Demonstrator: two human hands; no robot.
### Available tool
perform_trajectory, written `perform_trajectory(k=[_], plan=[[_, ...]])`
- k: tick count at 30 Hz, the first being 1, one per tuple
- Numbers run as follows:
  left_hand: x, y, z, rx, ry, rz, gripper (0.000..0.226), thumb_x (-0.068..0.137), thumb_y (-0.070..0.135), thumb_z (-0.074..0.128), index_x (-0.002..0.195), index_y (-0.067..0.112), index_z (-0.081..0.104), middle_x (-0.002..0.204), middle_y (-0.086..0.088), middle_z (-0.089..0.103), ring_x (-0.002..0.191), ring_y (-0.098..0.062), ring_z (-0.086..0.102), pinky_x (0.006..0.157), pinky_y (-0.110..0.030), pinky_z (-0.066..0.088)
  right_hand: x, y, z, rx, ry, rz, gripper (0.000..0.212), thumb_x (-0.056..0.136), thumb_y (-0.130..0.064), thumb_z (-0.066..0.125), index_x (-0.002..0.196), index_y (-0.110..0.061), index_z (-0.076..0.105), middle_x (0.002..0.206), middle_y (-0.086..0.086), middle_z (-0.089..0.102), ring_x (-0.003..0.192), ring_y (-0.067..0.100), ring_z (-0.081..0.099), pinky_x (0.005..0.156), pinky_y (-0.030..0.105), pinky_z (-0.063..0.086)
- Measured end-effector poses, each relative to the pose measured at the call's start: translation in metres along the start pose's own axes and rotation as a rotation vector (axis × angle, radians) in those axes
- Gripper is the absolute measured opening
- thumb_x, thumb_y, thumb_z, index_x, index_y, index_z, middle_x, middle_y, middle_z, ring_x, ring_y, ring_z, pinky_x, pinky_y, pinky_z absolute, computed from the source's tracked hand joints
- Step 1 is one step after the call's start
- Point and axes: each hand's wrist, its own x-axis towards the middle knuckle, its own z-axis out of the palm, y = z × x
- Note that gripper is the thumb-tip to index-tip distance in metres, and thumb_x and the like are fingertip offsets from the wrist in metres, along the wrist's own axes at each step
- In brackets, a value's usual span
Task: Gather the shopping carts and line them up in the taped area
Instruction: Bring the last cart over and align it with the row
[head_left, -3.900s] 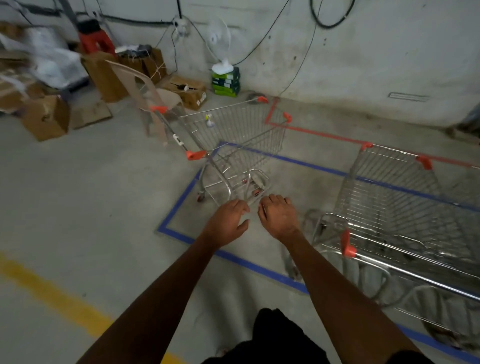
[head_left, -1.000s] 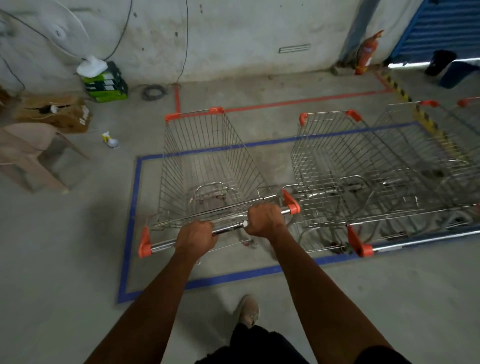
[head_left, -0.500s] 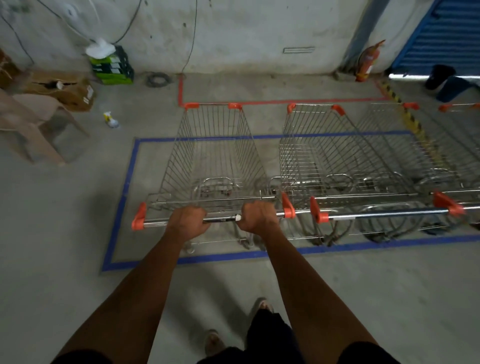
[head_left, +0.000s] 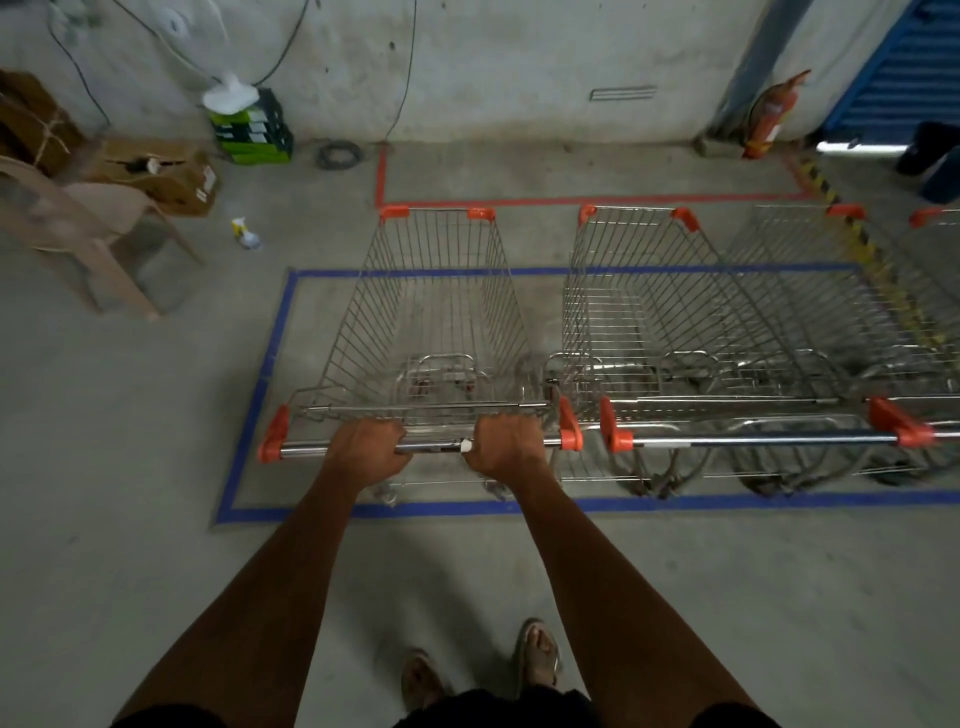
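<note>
The handle bar (head_left: 431, 446) of the leftmost cart (head_left: 434, 332) is gripped by both hands: the left hand (head_left: 369, 451) and the right hand (head_left: 506, 447) are curled over it, knuckles up, with a short stretch of bare bar between them and longer stretches out to the orange end caps. A grip set either side of the bar's middle is judged to give even steering, so that the basket is kept square to the lines. Beyond the grip, the basket extends away from the person across the blue taped area (head_left: 249, 415), its far rim lying past the far blue line and close to the red tape (head_left: 571, 200). Just beside the right hand, the neighbouring cart (head_left: 649, 322) is parked parallel, handle ends nearly touching, with more carts further right. The rear wheels appear to stand just inside the near blue line. The cart is judged nearly placed; only small squaring seems left.
</note>
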Motion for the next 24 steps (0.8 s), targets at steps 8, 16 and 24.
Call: perform_trajectory(k=[8, 16, 24], plan=[[-0.005, 0.017, 0.004, 0.026, 0.005, 0.016, 0.037, 0.088, 0.054, 0.053, 0.101, 0.023, 0.071, 0.093, 0.001, 0.072, 0.088, -0.021, 0.069, 0.08, -0.032, 0.054, -0.017, 0.012, -0.001, -0.012, 0.01, 0.008, 0.035, 0.086, -0.048, 0.06, 0.097, -0.017, 0.072, 0.093, 0.006, 0.074, 0.088, 0.03, 0.072, 0.075, 0.035, 0.052], [-0.001, 0.03, 0.001, 0.016, 0.01, 0.019, 0.037, 0.09, 0.055, 0.052, 0.102, 0.024, 0.069, 0.097, 0.0, 0.072, 0.091, -0.022, 0.068, 0.081, -0.033, 0.052, -0.02, 0.027, -0.002, 0.004, 0.013, -0.018, 0.034, 0.088, -0.048, 0.059, 0.088, -0.017, 0.07, 0.081, 0.004, 0.067, 0.081, 0.028, 0.07, 0.068, 0.033, 0.045], [0.0, 0.039, 0.002, 0.017, 0.02, -0.005, 0.038, 0.092, 0.054, 0.051, 0.1, 0.022, 0.07, 0.094, -0.002, 0.072, 0.088, -0.023, 0.069, 0.079, -0.033, 0.052, -0.016, 0.036, -0.001, -0.02, 0.018, -0.042, 0.039, 0.087, -0.051, 0.057, 0.096, -0.016, 0.072, 0.092, 0.007, 0.074, 0.087, 0.03, 0.071, 0.07, 0.035, 0.044]])
